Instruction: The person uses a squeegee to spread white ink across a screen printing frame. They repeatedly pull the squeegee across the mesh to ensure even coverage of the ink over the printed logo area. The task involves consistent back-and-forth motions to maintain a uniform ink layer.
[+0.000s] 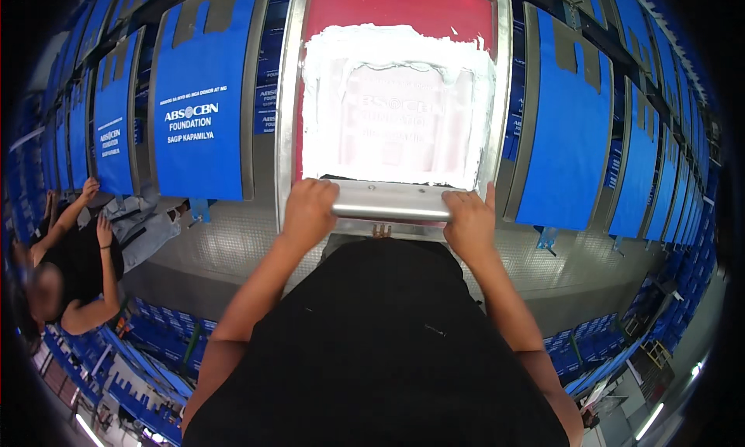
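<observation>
A screen-printing frame [503, 67] with silver metal edges lies in front of me. Its mesh is red [396, 8] at the far end, and thick white ink [475, 98] covers most of the rest. Faint lettering shows through the paler middle. Across the near end of the mesh lies a metal-handled squeegee [392, 202]. My left hand [310, 210] is closed round its left end, and my right hand [471, 220] grips the right end. The squeegee's blade is hidden, as is whatever lies beneath the screen.
Blue sheets with white print [190, 74] lie on boards to the left, and more blue sheets [563, 136] line the right. Metal brackets [548, 239] stick out below the boards. Another person [85, 268] in a dark top stands at the far left, arms raised toward the sheets.
</observation>
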The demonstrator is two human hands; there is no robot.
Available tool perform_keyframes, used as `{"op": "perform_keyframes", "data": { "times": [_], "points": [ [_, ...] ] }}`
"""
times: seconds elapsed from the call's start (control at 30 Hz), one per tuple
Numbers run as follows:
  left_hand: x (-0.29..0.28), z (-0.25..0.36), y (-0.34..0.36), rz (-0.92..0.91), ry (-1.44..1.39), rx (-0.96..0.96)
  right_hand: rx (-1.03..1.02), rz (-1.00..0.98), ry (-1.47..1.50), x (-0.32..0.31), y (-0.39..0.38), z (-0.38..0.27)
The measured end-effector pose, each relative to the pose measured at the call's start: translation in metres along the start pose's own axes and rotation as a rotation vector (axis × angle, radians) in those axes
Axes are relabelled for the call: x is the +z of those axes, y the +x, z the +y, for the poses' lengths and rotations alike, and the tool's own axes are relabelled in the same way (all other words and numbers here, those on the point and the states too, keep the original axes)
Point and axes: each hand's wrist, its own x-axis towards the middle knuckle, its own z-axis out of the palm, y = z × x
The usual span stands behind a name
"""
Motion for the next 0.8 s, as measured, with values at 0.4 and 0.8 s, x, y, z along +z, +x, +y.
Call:
{"op": "perform_keyframes", "data": {
  "times": [0.4,0.8],
  "points": [
    [-0.048,-0.027,0.142,-0.245,0.115,-0.229,0.061,-0.200,-0.108,-0.059,0.147,0.037],
    [-0.033,-0.047,0.189,-0.088,0.213,-0.141,-0.001,-0.019,-0.228,-0.029,0.201,0.061]
  ]
}}
